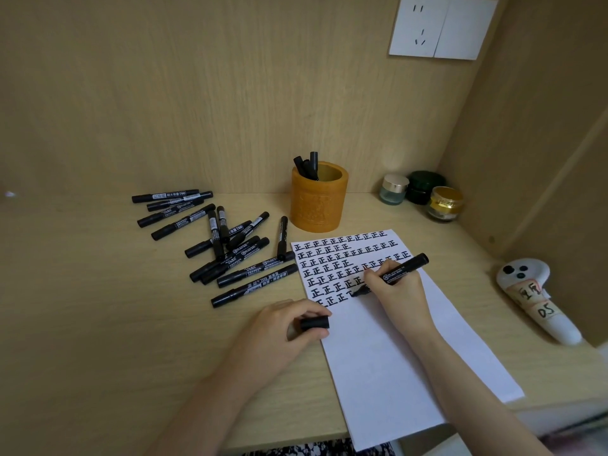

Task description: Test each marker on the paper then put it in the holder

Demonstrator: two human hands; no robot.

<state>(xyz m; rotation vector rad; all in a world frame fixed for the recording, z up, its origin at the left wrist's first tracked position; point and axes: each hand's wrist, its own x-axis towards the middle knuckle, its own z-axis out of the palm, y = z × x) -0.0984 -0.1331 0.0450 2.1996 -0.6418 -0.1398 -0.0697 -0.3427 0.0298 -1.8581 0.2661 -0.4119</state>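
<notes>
Head view, looking down at a pale wooden desk [98,307] set in an alcove, with a back wall and a side wall on the right.

The right hand [398,291] has its fingers curled round an uncapped black marker [391,274], pinching it in a writing grip. The left hand [289,327] rests on the desk at the left edge of the paper [411,357], thumb and fingers pinching the marker's black cap [315,323].

The white sheet lies at an angle. Its far half is filled with rows of black characters and its near half is blank. Its near end overhangs the desk's front edge. Bare desk lies open left of the left hand.

The marker's long axis runs diagonally: its tip points down and to the left, touching the paper at the end of the lowest row, and its rear end points up and to the right.

An orange holder [318,202] stands upright just beyond the paper's far edge, with a few black markers [309,166] leaning inside. A loose pile of capped markers [223,245] lies left of the holder and paper.

3 small jars [421,195] sit in the far right corner. A white controller [533,297] lies near the right wall.
</notes>
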